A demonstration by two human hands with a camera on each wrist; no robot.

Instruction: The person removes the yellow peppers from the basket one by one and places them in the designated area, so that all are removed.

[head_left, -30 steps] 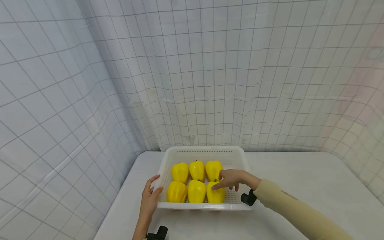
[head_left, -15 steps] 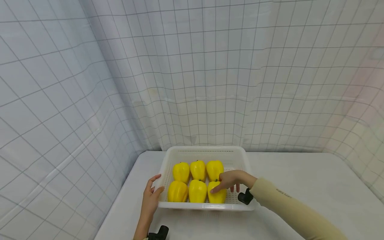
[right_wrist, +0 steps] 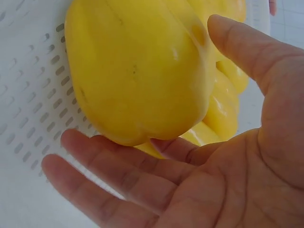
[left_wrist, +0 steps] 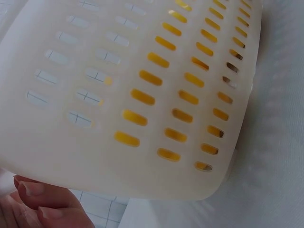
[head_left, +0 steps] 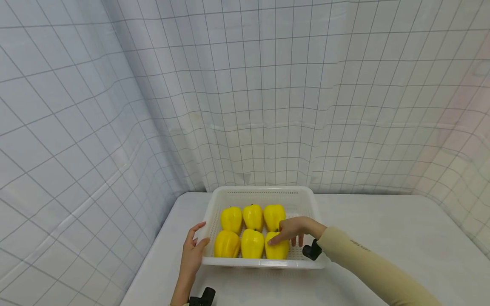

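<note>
In the head view, a white basket stands on the white counter in front of a checked curtain. In it are six yellow peppers, three in the far row and three in the near row. The left hand is at the basket's left side, its thumb and fingers holding the rim. The right hand, coming from a beige sleeve, reaches in over the right-hand pepper of the near row, thumb across the pepper and the other fingers pointing down on its right. In the left wrist view, the left hand's bent fingers meet the basket's edge at lower left, and yellow shows through the slots in its wall. In the right wrist view, the right hand's fingers are loosely spread around that pepper without a grip; whether they touch it cannot be told.
</note>
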